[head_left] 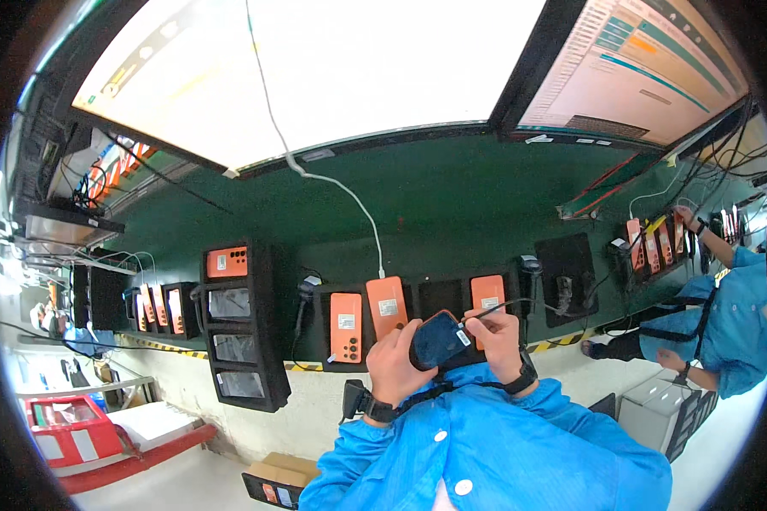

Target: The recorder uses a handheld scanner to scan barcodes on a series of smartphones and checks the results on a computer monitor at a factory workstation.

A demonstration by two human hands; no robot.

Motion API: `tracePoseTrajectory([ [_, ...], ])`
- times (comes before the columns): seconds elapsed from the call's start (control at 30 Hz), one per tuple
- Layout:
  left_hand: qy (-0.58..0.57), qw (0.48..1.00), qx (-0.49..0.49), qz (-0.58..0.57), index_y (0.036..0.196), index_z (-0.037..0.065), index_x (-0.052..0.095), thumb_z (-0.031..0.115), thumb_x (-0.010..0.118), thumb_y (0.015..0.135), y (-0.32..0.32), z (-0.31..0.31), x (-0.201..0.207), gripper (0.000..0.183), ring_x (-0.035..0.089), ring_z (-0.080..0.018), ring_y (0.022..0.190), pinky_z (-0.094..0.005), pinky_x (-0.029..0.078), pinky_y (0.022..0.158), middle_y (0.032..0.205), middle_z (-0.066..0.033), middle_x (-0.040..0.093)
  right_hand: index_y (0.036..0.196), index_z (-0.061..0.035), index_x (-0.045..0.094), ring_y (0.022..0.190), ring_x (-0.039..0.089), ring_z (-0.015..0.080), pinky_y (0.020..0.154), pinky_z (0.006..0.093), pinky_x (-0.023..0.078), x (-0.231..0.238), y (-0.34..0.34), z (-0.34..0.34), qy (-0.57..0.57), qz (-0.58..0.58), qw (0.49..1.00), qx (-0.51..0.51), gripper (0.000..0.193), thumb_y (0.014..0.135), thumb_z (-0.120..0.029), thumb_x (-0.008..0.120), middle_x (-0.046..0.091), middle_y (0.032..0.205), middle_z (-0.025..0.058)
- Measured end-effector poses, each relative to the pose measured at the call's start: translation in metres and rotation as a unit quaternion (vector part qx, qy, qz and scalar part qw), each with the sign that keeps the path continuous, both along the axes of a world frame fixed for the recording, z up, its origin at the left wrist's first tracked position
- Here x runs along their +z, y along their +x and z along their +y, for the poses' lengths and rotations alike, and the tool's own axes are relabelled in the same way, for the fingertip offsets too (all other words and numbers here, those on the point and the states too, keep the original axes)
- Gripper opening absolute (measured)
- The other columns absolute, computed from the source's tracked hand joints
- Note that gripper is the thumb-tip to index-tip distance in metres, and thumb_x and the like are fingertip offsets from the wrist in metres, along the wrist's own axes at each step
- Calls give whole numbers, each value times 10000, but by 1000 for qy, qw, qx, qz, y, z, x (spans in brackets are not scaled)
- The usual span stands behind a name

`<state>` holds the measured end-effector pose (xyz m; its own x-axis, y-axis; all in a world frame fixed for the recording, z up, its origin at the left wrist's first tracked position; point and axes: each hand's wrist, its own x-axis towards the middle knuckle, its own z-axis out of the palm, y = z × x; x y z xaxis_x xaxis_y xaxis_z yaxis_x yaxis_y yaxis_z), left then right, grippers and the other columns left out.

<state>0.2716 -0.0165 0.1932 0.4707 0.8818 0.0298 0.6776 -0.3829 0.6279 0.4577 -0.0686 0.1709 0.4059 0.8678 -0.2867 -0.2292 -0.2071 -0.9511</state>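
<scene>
My left hand (394, 364) is closed round one side of a smartphone (439, 342), its dark screen facing up. At the phone's upper right edge, my right hand (501, 342) pinches the end of a black cable (524, 301); the fingers hide whether the plug is in. Behind my hands, a black tray (439, 295) bears coral phones face down, each with a white label: one at the left (346, 324), one beside it (387, 307) with a white cable (362, 209) at its top end, and one at the right (487, 292), partly covered by my right hand.
Left stands a black compartment rack (274, 341) with a coral phone and dark items. Handheld scanners (308, 289) (530, 271) flank the tray. A black mat (568, 294) lies right. Big monitors (315, 77) hang over the green table (452, 183). A co-worker (716, 315) works at the far right.
</scene>
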Motion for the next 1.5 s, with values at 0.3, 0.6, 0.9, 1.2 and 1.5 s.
tracePoseTrajectory([
  [0.3, 11, 999, 2, -49, 1155, 125, 570, 202, 806, 441, -21, -11, -11, 756, 594, -270, 763, -364, 477, 663, 823, -80, 578, 960, 29, 658, 675, 600, 86, 617, 212, 473, -5, -22, -11, 3, 38, 999, -1, 178, 874, -126, 640, 658, 769, 52],
  [0.6, 8, 1000, 23, -1, 1111, 96, 584, 189, 798, 435, 6, -14, -10, 714, 633, -291, 789, -368, 509, 687, 877, -109, 635, 917, 48, 677, 664, 592, 75, 591, 216, 475, 4, 6, -7, -32, -60, 997, 44, 184, 854, -122, 649, 655, 735, 51],
  [0.9, -16, 999, -29, 21, 1117, 112, 575, 214, 829, 438, 49, -10, -24, 733, 646, -259, 857, -355, 506, 715, 978, -98, 649, 812, 40, 690, 560, 551, 65, 473, 215, 424, -30, 66, -14, -111, -32, 983, 140, 258, 846, -215, 673, 633, 677, 39],
  [1.2, -303, 939, 31, -162, 1221, 0, 486, 231, 785, 653, 67, -10, -89, 682, 592, -209, 967, -315, 472, 839, 1094, -119, 600, 926, -1, 675, 605, 567, 75, 516, 208, 440, -49, 58, -7, -115, 123, 986, 19, 330, 908, -318, 585, 616, 723, 16],
  [1.5, -275, 931, 124, -204, 1223, -32, 509, 215, 568, 895, 38, 5, -107, 415, 578, -252, 1008, -336, 459, 858, 1145, -160, 592, 990, -53, 635, 718, 567, 67, 596, 207, 447, -44, 37, -4, -124, 112, 986, 19, 239, 940, -258, 522, 634, 872, -5],
])
